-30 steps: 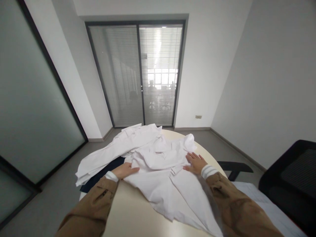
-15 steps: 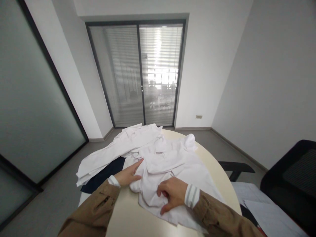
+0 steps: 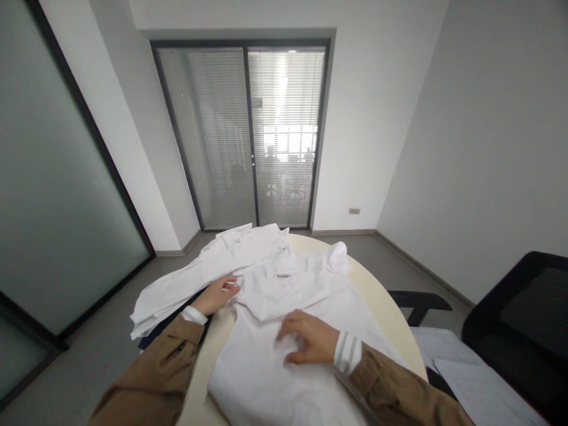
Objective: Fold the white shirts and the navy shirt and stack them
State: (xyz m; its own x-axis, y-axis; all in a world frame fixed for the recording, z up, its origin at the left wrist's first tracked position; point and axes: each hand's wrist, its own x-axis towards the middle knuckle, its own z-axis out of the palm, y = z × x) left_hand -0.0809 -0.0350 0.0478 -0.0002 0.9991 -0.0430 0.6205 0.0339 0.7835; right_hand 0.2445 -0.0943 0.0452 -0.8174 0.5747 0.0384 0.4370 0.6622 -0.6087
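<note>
A white shirt (image 3: 284,367) is spread over the round table, its lower part smooth towards me and its upper part creased. At its upper left edge, my left hand (image 3: 216,294) has its fingers curled on the cloth; the grip is partly hidden. Over the middle of the shirt is my right hand (image 3: 313,338), fingers bent, thumb apart, nothing held between them. Beyond my left hand lies a pile of folded white garments (image 3: 177,290), with dark navy cloth (image 3: 155,331) showing beneath it.
The cream round table (image 3: 394,307) shows its rim at the right. A black office chair (image 3: 519,319) stands there, with pale folded cloth or paper (image 3: 479,373) on its seat. Behind the table are a glass door with blinds (image 3: 248,136) and white walls.
The shirt's bunched near left part has been spread out towards me and to the left. My left hand has moved left and away from me; my right hand stays near the same spot.
</note>
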